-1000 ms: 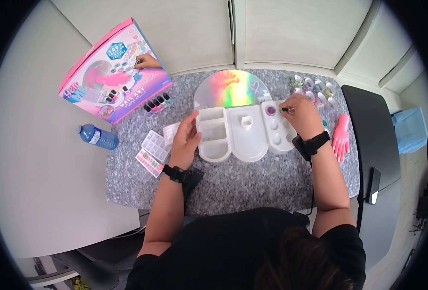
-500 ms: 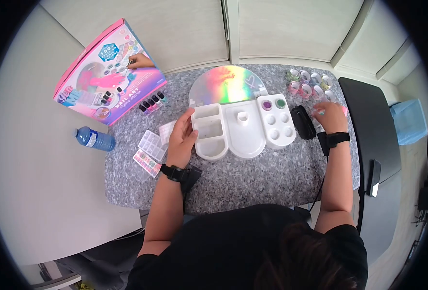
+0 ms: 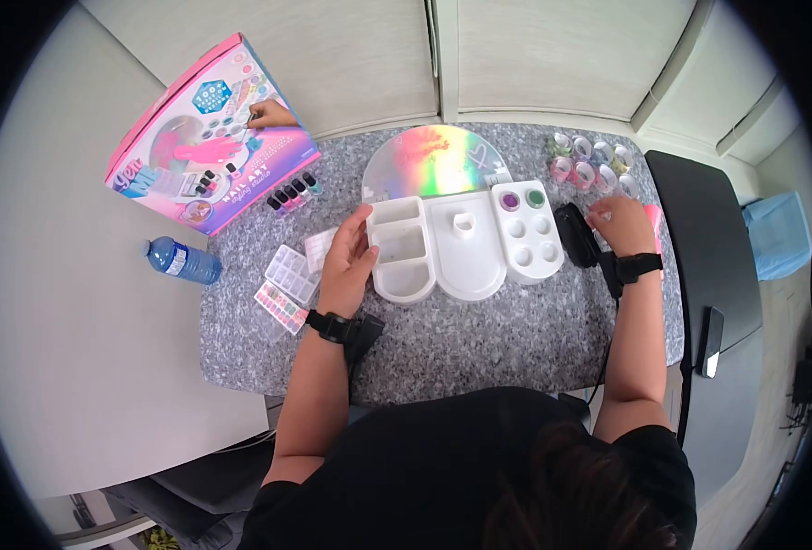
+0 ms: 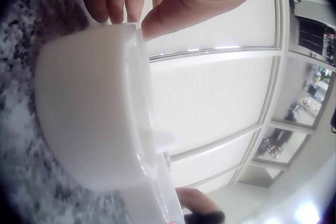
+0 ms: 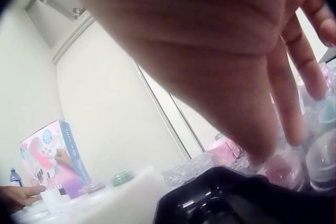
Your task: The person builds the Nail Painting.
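The person's left hand [image 3: 349,266] rests against the left edge of a white tray [image 3: 469,275]; in the left wrist view its thumb touches the rim and its fingers lie along the wall [image 4: 89,103]. Purple [image 3: 510,201] and green [image 3: 536,198] pots sit in the tray's two upper right cups. The right hand [image 3: 628,225] is right of the tray, low over small clear jars. In the right wrist view its fingers [image 5: 289,98] reach down, spread, beside a clear jar with pink contents [image 5: 281,172]. Whether they hold a jar is hidden.
A black oblong case [image 3: 577,236] lies between tray and right hand. Small jars [image 3: 583,174] cluster at the back right, with a pink piece [image 3: 655,220] nearby. On the left are a box [image 3: 213,137], polish bottles [image 3: 295,194], a water bottle [image 3: 182,260] and nail sets [image 3: 280,306].
The right hand has moved right from the tray to the jars, uncovering the black case. The green pot now lies in a tray cup. The left hand stays at the tray.
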The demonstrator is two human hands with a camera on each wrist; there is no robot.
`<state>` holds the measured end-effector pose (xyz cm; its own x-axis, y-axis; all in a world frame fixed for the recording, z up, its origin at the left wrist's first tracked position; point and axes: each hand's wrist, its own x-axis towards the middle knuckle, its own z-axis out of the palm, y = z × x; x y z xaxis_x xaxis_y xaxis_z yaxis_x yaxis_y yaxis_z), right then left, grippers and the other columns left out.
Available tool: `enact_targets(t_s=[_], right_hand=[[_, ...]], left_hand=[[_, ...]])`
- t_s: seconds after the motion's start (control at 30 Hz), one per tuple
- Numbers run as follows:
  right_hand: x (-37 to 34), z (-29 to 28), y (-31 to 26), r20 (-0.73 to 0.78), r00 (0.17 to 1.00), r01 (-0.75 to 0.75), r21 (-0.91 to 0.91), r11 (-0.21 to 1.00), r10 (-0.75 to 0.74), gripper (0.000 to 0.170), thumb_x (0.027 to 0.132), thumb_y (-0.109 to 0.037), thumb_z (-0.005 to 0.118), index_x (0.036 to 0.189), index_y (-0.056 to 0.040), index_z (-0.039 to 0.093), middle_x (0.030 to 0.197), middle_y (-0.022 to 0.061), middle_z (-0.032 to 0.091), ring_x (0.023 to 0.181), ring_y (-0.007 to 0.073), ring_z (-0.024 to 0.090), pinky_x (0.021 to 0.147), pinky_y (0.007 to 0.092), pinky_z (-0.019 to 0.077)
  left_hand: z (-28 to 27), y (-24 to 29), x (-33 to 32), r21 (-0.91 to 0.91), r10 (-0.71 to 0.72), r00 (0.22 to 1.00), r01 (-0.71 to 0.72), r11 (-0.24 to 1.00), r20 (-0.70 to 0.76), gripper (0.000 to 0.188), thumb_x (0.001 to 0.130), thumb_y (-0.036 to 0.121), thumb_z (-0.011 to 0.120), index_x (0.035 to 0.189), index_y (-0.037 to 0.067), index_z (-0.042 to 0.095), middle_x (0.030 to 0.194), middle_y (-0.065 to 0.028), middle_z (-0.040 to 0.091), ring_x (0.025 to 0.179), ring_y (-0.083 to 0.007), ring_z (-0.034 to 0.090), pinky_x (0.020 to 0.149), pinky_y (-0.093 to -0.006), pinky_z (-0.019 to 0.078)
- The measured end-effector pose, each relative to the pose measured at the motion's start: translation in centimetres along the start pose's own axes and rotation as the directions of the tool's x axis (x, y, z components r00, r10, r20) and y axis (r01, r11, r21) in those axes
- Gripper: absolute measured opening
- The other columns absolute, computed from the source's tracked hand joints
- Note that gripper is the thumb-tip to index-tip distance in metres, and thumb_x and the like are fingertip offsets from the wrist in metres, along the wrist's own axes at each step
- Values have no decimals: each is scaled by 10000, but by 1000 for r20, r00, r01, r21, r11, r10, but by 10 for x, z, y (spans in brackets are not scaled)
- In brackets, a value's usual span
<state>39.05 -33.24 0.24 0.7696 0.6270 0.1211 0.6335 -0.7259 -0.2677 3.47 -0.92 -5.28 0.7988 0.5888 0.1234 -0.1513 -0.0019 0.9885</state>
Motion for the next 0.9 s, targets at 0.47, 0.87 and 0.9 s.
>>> enact_targets(t_s=[0.47,0.87,0.9], right_hand=[[-6,10,-3,-94,993,68,-13,998,-69,209,890,-247,837,1042,-108,876,1027,161,826,998,371,788,924,479,621],[-31,-38,-93,-211,937,322,201,925,-280,160,867,-134,818,1018,-81,828,1060,132,809,1054,386,723,970,473,580],[-34,-33,-102,-211,920,374,225,900,-330,157,856,-122,820,1007,-78,826,1055,133,806,1049,381,719,972,469,575]], left_hand=[[-2,-2,0,4,5,1000,-5,1000,10,690,1044,-98,541,1704,6,369,1733,-152,440,1630,-279,405,1334,-427,330],[-2,-1,-3,21,-10,1000,10,1000,1,698,1030,-89,574,1697,8,393,1726,-151,451,1640,-290,389,1315,-444,332],[-1,0,-4,11,-14,1000,14,1000,-5,699,1029,-91,573,1697,3,390,1725,-154,451,1638,-289,391,1317,-442,332]])
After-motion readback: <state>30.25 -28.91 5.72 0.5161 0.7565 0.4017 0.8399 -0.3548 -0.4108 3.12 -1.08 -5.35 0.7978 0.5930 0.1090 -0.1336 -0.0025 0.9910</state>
